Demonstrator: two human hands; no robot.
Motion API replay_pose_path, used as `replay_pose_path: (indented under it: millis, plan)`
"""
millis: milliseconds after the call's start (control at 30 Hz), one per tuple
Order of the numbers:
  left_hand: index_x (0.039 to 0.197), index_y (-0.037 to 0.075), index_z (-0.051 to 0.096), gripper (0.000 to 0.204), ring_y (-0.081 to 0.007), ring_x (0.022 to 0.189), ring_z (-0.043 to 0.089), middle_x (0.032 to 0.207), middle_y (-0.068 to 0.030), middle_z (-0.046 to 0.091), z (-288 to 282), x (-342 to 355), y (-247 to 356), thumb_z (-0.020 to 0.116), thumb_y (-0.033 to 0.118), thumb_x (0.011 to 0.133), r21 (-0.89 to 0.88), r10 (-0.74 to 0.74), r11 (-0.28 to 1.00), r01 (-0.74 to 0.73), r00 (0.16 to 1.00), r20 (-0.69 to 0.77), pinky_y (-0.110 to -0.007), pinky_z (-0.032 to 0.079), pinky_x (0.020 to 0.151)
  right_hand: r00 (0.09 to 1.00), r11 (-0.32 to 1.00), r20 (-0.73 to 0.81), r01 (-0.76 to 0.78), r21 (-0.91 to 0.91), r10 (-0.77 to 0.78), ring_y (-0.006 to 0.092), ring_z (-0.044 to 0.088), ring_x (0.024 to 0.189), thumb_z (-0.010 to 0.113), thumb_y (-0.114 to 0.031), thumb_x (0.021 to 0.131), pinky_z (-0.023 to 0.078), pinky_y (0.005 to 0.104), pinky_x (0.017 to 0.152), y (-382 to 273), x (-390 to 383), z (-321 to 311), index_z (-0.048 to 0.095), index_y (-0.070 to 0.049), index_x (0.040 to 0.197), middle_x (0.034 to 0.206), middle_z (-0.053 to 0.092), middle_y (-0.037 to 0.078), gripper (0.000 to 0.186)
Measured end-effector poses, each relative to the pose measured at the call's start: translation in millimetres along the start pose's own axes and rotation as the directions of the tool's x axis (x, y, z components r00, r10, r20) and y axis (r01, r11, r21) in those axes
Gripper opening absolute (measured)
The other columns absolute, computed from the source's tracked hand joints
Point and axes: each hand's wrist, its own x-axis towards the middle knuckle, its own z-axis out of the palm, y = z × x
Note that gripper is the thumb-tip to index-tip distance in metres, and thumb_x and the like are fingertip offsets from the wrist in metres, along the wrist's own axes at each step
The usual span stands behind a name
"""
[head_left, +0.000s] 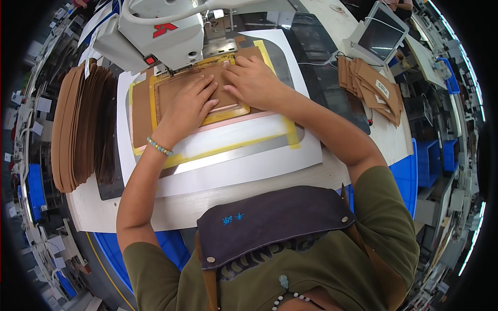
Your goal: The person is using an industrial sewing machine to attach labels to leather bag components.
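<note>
My left hand (191,103) lies flat on a brown panel (167,93), fingers stretched out and a bead bracelet (160,146) at the wrist. Beside it my right hand (254,83) rests on the same panel near the frame's right side, its fingers apart and slightly bent. Neither hand grips anything. A yellow rectangular frame (154,106) surrounds the part under my hands. The head of a white sewing machine (171,39) stands just beyond, its needle area close to the frame's far left edge. White sheet material with yellow tape (259,136) lies below the panel.
A tall stack of brown pieces (72,129) stands at the left. On the right lie several loose brown pieces with white labels (381,88), near a tilted screen (383,33). Blue bins (428,160) sit beyond the table's right side.
</note>
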Motion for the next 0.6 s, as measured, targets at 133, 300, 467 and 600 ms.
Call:
replay_pose_path:
  millis: [133, 300, 467, 600]
  plan:
    - [0.142, -0.002, 0.064, 0.044, -0.0381, 0.143, 0.054, 0.153, -0.0181, 0.059, 0, -5, -6, 0.067, 0.02, 0.104, -0.019, -0.009, 1.0, 0.009, 1.0, -0.028, -0.045, 0.045, 0.119, 0.998, 1.0, 0.069, -0.002, -0.017, 0.003, 0.0228, 0.061, 0.114, 0.068, -0.036, 0.102, 0.047, 0.0387, 0.093, -7, 11, 7, 0.073, -0.007, 0.118, 0.128, 0.074, 0.006, 0.033]
    - [0.142, -0.002, 0.064, 0.043, -0.0365, 0.142, 0.055, 0.152, -0.0179, 0.06, -7, -10, -7, 0.067, 0.019, 0.104, -0.058, -0.048, 0.997, 0.045, 0.998, -0.047, -0.044, 0.046, 0.118, 0.996, 0.998, -0.07, 0.053, -0.026, -0.055, 0.0215, 0.061, 0.109, 0.068, -0.039, 0.1, 0.046, 0.0391, 0.085, -13, 17, 20, 0.075, -0.007, 0.106, 0.107, 0.074, 0.002, 0.033]
    - [0.144, -0.001, 0.063, 0.043, -0.0361, 0.14, 0.056, 0.151, -0.0162, 0.061, -9, -17, -12, 0.066, 0.02, 0.106, -0.02, -0.092, 0.996, 0.091, 0.995, -0.037, -0.043, 0.047, 0.117, 0.995, 0.997, -0.073, 0.071, 0.017, -0.07, 0.022, 0.061, 0.114, 0.067, -0.039, 0.101, 0.048, 0.0398, 0.087, -23, 26, 25, 0.074, -0.006, 0.114, 0.114, 0.074, 0.004, 0.037]
    - [0.144, 0.001, 0.064, 0.042, -0.0361, 0.138, 0.057, 0.15, -0.0158, 0.062, -12, -17, -13, 0.064, 0.021, 0.106, -0.001, -0.11, 0.994, 0.11, 0.993, -0.03, -0.043, 0.048, 0.115, 0.991, 0.993, -0.086, 0.11, 0.042, -0.106, 0.023, 0.061, 0.12, 0.064, -0.04, 0.103, 0.049, 0.0396, 0.093, -25, 24, 22, 0.072, -0.003, 0.128, 0.124, 0.074, 0.006, 0.045]
